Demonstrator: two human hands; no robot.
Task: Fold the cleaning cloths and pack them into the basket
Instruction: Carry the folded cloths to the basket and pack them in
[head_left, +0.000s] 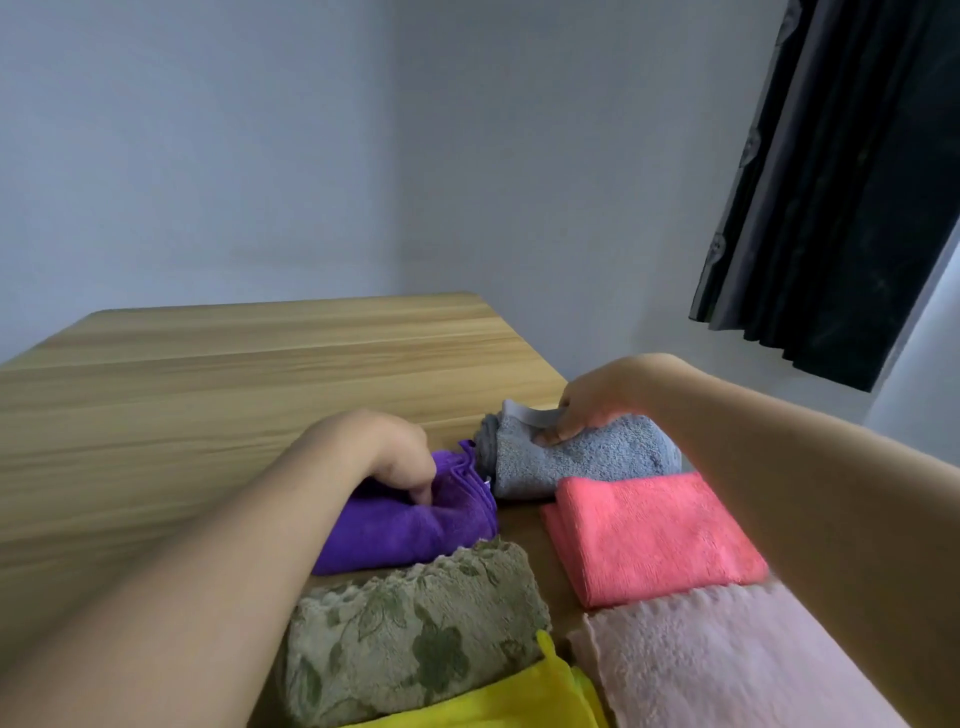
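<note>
Nearest the near edge of the tabletop (208, 374): yellow cloth (498, 699), green patterned cloth (410, 634), pale pink cloth (727, 670), all folded. Beyond: coral cloth (649, 535), folded. Toward the right edge: purple cloth (410, 525) gripped by curled fingers of left hand (384, 452); grey cloth (582, 457) pinched by right hand (587, 405). Folding apparently complete or nearly so. Packing not started; no basket in view, possibly outside the frame.

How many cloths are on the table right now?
6: purple cloth and grey cloth farthest, green cloth and coral cloth midway, yellow cloth and pink cloth nearest. More may lie off-frame.
</note>
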